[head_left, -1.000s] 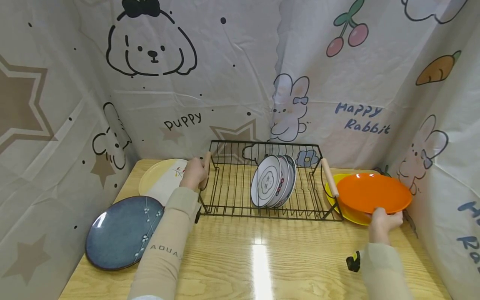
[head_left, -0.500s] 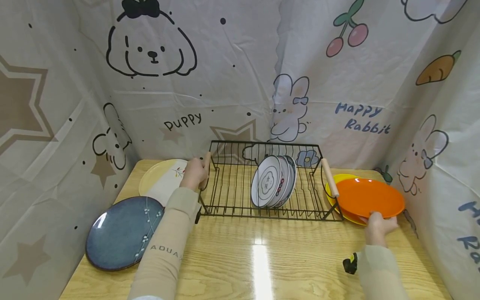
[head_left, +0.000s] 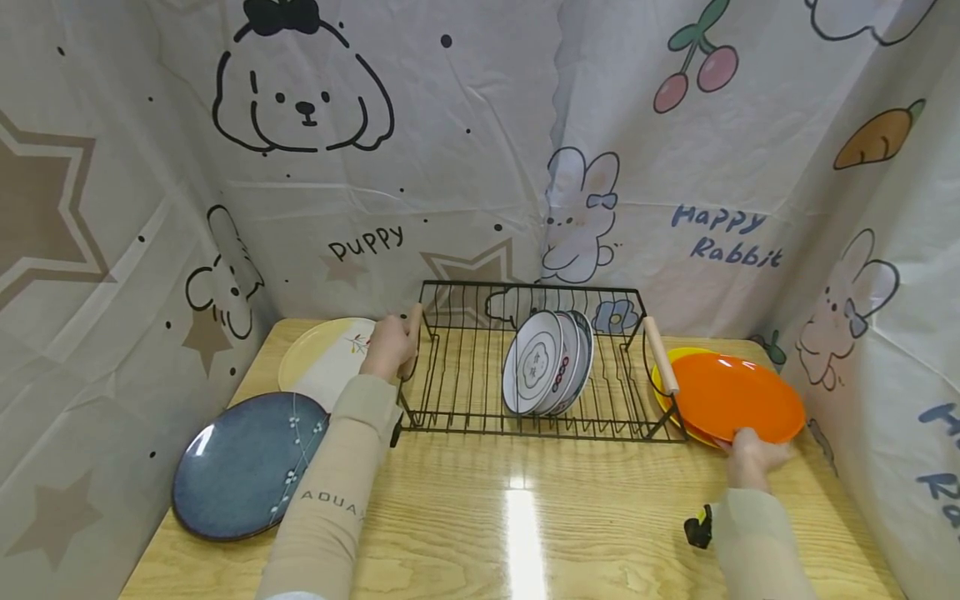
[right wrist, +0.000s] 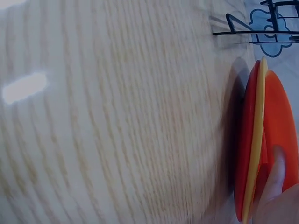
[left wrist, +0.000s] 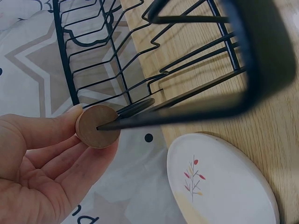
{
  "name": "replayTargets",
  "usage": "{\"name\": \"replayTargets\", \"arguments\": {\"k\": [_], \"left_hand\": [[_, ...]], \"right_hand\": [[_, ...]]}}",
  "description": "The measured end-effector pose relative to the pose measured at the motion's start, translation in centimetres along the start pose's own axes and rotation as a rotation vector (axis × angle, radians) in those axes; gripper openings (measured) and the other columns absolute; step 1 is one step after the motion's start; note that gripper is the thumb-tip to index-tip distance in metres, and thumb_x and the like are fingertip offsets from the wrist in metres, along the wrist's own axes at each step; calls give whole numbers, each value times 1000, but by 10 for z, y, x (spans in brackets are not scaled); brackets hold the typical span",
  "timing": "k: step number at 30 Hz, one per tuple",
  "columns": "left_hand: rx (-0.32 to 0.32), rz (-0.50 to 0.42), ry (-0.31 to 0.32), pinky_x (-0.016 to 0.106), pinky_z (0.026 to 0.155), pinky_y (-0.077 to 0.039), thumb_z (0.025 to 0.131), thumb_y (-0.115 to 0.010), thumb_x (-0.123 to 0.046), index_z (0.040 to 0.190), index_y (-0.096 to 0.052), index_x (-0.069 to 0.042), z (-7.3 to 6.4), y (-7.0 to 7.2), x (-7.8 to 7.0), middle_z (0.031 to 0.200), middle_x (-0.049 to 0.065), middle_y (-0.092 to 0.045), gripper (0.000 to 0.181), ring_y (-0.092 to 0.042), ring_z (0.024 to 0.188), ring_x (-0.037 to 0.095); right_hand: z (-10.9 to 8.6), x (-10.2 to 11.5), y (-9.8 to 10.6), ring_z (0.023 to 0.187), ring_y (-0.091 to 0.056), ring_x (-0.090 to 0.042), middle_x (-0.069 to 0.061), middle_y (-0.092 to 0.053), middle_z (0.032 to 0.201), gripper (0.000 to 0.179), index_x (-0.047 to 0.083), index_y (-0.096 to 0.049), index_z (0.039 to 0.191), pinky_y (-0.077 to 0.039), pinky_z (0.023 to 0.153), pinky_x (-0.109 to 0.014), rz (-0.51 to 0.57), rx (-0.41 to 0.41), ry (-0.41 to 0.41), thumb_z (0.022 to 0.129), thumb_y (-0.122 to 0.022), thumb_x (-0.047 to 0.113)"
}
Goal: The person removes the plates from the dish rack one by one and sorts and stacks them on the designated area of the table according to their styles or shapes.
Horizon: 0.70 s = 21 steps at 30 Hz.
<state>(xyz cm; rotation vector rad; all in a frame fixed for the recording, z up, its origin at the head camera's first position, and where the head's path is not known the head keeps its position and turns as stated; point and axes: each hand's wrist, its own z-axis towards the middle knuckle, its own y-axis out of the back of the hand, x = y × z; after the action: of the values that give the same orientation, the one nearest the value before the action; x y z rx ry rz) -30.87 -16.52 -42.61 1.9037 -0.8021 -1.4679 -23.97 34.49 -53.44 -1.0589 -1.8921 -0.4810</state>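
Observation:
My left hand grips the round wooden handle at the left end of a black wire dish rack, thumb and fingers curled round it. At the right, my right hand pinches the near rim of an orange plate, thumb on top. A yellow plate lies beneath, mostly covered by the orange one. The right wrist view also shows a red plate at the bottom of the pile, under the yellow. Several white patterned bowls or plates stand on edge in the rack's middle.
Left of the rack lie a dark blue oval plate and a cream-and-white plate with a twig pattern. The rack's right wooden handle stands close to the orange plate. A printed curtain encloses the wooden table.
My right hand has brought the orange plate left and down, over the yellow plate. My left hand stays on the rack handle.

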Motion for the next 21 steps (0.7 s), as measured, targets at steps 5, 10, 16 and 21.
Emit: {"name": "replayTargets", "arguments": {"k": [5, 10, 16, 21], "left_hand": [[-1, 3, 1, 33, 59, -47, 94, -47, -7, 57, -62, -1, 0, 0, 0, 54, 16, -61, 41, -55, 43, 26], [-8, 1, -9, 34, 64, -47, 95, -45, -10, 54, -60, -2, -1, -1, 0, 52, 17, -60, 45, -55, 42, 26], [-16, -27, -23, 32, 50, -46, 99, -38, -23, 49, -58, -1, -3, -1, 0, 46, 16, -55, 58, -47, 34, 22], [-21, -24, -30, 32, 48, -46, 99, -38, -22, 46, -56, -4, -3, -1, 0, 45, 15, -54, 59, -46, 33, 22]], "right_hand": [[-20, 6, 0, 78, -51, -2, -7, -11, 151, 82, 18, 14, 146, -50, 64, -15, -140, -12, -37, 90, -43, -1], [-30, 9, 0, 54, -50, 1, -13, -19, 147, 78, 7, 5, 146, -49, 61, -13, -256, -21, 3, 87, -46, 1], [-31, 11, 1, 48, -50, 0, -14, -33, 127, 74, -1, -9, 144, -49, 57, -14, -359, -13, 24, 83, -51, 1], [-26, 10, 4, 47, -52, 0, -13, -36, 112, 80, -1, -4, 144, -50, 58, -16, -379, 14, 31, 81, -54, -2]]}}
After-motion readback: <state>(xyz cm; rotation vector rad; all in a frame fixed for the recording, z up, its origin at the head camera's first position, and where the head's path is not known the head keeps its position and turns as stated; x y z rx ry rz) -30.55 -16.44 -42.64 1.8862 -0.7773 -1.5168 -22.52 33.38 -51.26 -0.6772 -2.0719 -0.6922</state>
